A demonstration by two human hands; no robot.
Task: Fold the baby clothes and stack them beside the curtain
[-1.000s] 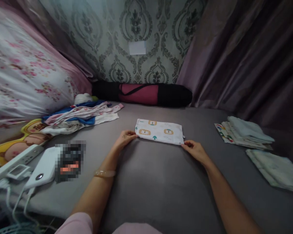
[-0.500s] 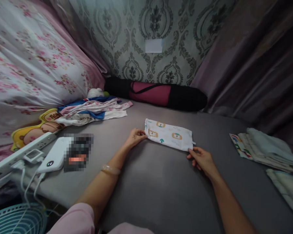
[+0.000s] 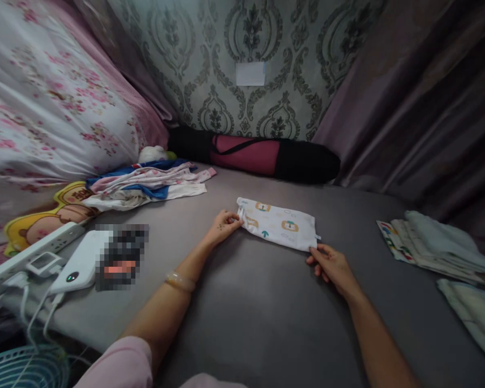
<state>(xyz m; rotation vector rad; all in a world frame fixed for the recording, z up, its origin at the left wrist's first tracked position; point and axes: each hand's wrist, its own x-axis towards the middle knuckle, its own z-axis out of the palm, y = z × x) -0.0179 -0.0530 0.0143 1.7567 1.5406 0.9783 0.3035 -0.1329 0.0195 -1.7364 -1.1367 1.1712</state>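
A small folded white cloth with orange and green prints (image 3: 281,227) lies on the grey bed surface (image 3: 242,302). My left hand (image 3: 223,224) pinches the cloth's left end, which is bunched up a little. My right hand (image 3: 332,264) has its fingers curled at the cloth's near right corner, and I cannot tell whether it grips the corner or only touches it. A pale bangle sits on my left wrist.
A heap of pink, white and blue clothes (image 3: 145,183) lies at the left, beside a floral pillow (image 3: 52,118). A power bank (image 3: 78,267) and power strip (image 3: 28,253) rest near the left edge. Folded cloths (image 3: 432,240) are stacked at right. A dark rolled bag (image 3: 258,153) lies against the wall.
The cloth has turned so its right end lies nearer me. My left hand has gathered the left end. The camera view shifted slightly.
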